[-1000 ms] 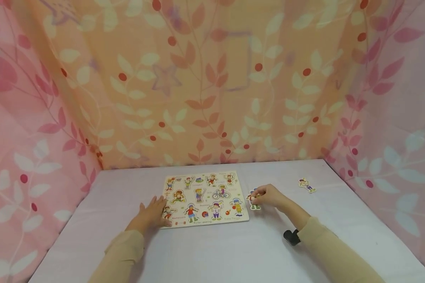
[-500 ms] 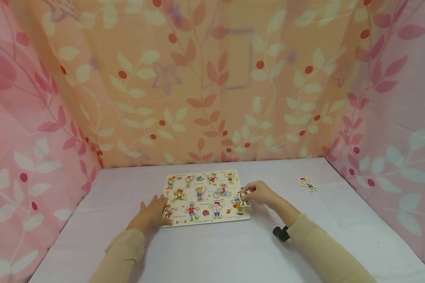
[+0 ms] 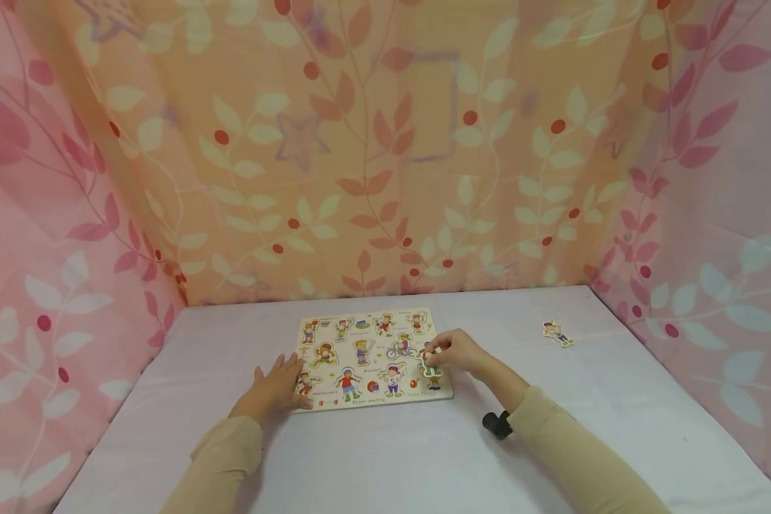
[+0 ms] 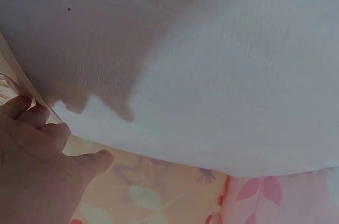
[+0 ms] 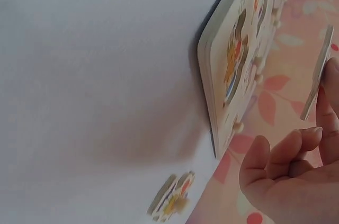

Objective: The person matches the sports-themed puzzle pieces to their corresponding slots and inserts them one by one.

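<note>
A wooden knob puzzle board [image 3: 443, 392], printed with children playing sports, lies on the table. My left hand [image 3: 271, 387] rests at its left edge with fingers spread and relaxed; the left wrist view shows the fingertips along the board's rim. Over the board's lower right part, my right hand [image 3: 459, 351] pinches a child-shaped puzzle piece [image 3: 431, 367] between thumb and finger. In the right wrist view that piece [image 5: 318, 75] is seen edge-on, raised off the board, and an open cutout [image 5: 233, 68] shows below it. Several pieces with knobs sit in the board.
Another loose puzzle piece [image 3: 557, 334] lies on the white table cloth [image 3: 385, 464] to the far right. A small black device [image 3: 497, 425] is at the right wrist. Leaf-patterned curtains [image 3: 385, 214] stand behind and on both sides.
My right hand has carried the pinched puzzle piece leftward from beside the board's right edge to above its lower right part. The left hand stays at the left edge.
</note>
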Tool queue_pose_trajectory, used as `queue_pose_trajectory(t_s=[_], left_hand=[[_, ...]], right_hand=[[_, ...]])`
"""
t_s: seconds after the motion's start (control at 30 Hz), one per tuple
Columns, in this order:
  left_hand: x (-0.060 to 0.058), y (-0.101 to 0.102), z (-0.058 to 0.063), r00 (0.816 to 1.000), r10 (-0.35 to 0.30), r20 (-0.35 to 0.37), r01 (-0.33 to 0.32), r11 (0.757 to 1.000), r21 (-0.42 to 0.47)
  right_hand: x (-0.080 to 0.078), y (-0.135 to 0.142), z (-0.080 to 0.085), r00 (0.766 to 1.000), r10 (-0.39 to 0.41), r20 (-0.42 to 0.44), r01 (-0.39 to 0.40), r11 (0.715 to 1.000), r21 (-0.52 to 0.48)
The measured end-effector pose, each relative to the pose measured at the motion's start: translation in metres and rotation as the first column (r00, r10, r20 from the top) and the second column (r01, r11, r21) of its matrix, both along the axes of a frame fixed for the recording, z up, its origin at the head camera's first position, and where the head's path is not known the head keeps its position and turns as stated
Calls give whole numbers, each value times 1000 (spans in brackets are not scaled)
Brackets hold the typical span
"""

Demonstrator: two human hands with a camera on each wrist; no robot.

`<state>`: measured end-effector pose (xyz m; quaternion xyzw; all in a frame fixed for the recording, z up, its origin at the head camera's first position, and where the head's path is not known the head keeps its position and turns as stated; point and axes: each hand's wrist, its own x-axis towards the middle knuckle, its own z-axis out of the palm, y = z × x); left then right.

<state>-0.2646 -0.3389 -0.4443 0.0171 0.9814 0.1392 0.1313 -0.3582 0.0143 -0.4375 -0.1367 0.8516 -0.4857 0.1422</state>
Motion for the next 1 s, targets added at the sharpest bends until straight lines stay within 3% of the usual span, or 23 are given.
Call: queue_pose_trajectory(t_s=[0.27, 0.83, 1.0], left_hand=[[1, -4, -10, 1000, -17, -7, 17, 1000, 0], [1, -1, 1, 1000, -7, -10, 7, 1000, 22], [1, -2, 1, 1000, 4, 5, -4, 1000, 15]], right_hand=[[10, -21, -4, 996, -43, 72, 42, 999, 11], [16, -49, 6, 988, 18, 152, -7, 998, -70], [19, -56, 4, 976, 54, 211, -27, 991, -128]])
